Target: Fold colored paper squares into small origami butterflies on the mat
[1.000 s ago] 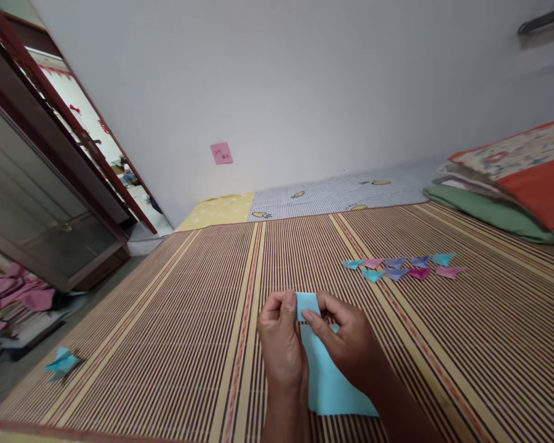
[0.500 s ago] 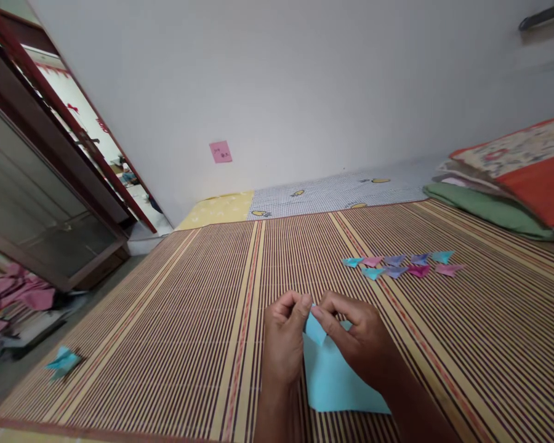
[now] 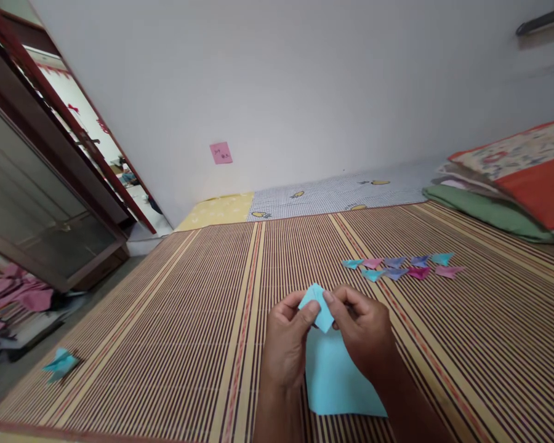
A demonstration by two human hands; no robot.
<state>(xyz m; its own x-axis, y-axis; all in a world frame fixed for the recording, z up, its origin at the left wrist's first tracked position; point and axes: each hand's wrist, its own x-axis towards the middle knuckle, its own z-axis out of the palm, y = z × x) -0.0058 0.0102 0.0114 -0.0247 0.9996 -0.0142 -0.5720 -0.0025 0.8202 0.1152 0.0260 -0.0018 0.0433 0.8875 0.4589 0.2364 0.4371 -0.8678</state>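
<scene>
Blue folded paper [image 3: 322, 315] sits in both hands' grip.

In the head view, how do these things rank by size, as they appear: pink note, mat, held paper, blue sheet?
From largest to smallest:
1. mat
2. blue sheet, partly covered
3. held paper
4. pink note
</scene>
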